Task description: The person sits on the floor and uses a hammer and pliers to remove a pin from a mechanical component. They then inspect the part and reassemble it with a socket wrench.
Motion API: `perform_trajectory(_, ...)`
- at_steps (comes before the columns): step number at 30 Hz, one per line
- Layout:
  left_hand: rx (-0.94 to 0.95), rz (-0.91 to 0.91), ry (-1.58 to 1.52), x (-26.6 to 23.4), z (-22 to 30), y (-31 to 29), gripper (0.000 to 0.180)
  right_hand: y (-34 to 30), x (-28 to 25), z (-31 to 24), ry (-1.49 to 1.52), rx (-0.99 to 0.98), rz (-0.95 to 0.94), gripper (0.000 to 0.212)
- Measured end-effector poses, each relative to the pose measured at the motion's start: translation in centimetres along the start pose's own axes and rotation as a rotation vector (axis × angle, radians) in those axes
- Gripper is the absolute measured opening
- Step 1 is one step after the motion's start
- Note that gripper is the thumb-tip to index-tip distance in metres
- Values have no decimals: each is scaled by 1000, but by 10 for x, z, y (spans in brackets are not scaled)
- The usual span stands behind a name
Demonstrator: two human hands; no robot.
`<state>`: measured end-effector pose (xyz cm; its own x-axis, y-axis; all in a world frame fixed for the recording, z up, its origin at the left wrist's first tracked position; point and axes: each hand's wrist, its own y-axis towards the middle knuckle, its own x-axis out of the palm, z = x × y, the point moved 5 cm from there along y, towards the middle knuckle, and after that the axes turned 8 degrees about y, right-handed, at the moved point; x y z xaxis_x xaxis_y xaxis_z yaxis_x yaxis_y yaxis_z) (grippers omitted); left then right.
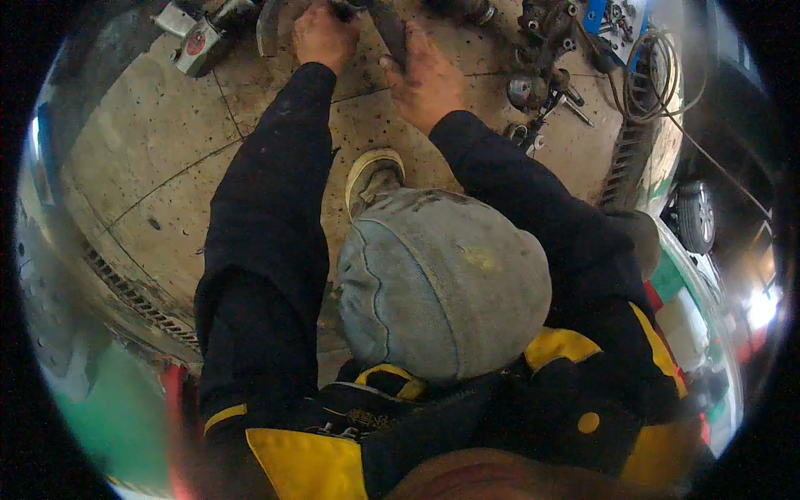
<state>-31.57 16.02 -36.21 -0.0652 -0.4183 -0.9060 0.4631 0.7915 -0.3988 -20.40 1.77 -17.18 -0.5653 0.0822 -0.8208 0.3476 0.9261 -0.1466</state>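
Note:
Both arms reach forward, low over the tiled floor, to the top edge of the view. My left hand (325, 40) is closed in a fist around something dark, mostly hidden by the fingers. Beside it, my right hand (427, 79) grips the edge of a dark curved metal part (385, 32), thumb on the near side and fingers beyond. The rest of that part runs out of view at the top. Left of my left hand stands another dark curved metal edge (267, 29); whether it belongs to the same part I cannot tell.
A silver metal housing (198, 46) lies at the far left. Greasy metal assemblies (542, 54) lie at the right, near a blue-edged tray (593, 15) of bolts and a coiled cable (658, 83). Floor grates (621, 167) run along both sides. My shoe (377, 171) and bent knee are close.

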Motion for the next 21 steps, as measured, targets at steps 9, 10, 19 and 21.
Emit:
perform_trajectory(9,-41,108,-330,-78,21,-23,32,2,11,15,14,59,-25,65)
perform_trajectory(10,-13,96,-377,-80,23,-23,32,1,6,15,45,35,29,65)
perform_trajectory(19,270,194,-345,-25,11,2,53,-50,-108,45,371,227,139,58)
perform_trajectory(21,375,250,-170,-22,14,2,50,-59,-144,54,613,271,243,50)
